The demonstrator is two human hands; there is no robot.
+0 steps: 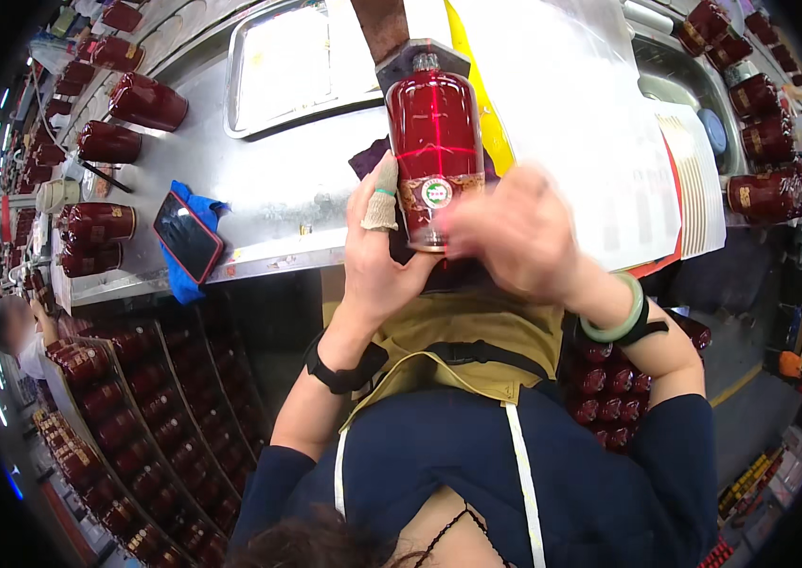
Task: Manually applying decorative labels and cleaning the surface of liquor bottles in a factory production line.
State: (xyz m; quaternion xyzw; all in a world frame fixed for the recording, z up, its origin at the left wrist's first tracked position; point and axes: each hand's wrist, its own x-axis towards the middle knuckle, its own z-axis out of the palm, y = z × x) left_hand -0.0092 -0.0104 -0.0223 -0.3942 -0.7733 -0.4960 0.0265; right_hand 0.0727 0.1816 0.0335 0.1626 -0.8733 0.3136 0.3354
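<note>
A glossy dark-red bottle (434, 123) lies in front of me, its narrow neck pointing away, against a dark metal block (385, 33). Red light lines cross on its surface. Near its base runs a patterned gold band with a round white-and-green emblem (437, 194). My left hand (374, 256) grips the bottle's left side, thumb by the near end; cloth-like covers sit on one finger. My right hand (524, 237) is over the lower right of the bottle at the band, its fingers smeared by motion, so what they hold is hidden.
On the metal bench stand a tray with white sheets (292, 71), a phone (188, 237) on a blue cloth, and large white sheets (567, 104). Strips of labels (695, 180) lie at the right beside a sink (676, 76). Red bottles (147, 100) stand left and right; racks of bottles (126, 407) are below left.
</note>
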